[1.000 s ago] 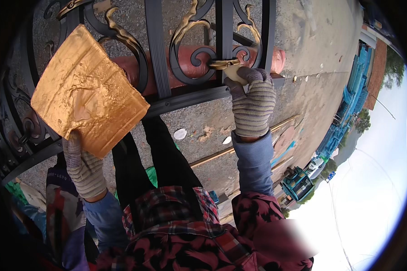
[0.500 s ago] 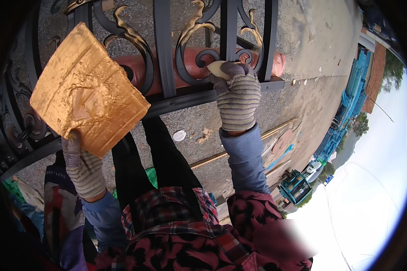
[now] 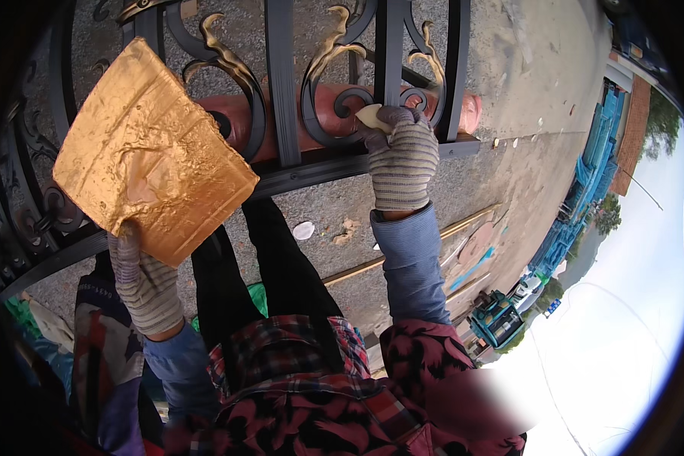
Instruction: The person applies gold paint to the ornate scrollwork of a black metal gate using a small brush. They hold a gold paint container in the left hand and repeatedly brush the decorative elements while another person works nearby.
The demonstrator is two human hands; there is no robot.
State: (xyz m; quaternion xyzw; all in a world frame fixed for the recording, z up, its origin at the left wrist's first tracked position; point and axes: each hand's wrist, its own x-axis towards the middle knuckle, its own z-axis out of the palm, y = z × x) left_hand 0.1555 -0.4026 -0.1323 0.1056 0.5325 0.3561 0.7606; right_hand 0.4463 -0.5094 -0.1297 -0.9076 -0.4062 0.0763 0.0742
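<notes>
In my gloved left hand [image 3: 143, 285] is a piece of cardboard [image 3: 159, 163] coated in gold paint, gripped at its lower corner. The paint lies thick and wrinkled, with a paler patch near the middle. My right hand [image 3: 404, 156], in a striped knit glove, pinches a small pale sponge-like pad [image 3: 372, 118]. That hand is over the lower part of a black metal fence panel [image 3: 283, 83], by a scroll and an upright bar. Gold colours the leafy tips [image 3: 328, 49] of the scrolls. The fingertips are partly hidden behind the glove.
A reddish-brown cylinder [image 3: 239, 118] lies beneath the panel. Long thin strips [image 3: 372, 264] and scraps are on the concrete to the right. Another person's leg [image 3: 99, 327] is close on my left. A teal vehicle [image 3: 498, 318] stands farther off at right.
The whole view has shifted slightly, so the panel and cardboard appear a little farther right. Both hands keep their holds, and the right stays by the same scroll.
</notes>
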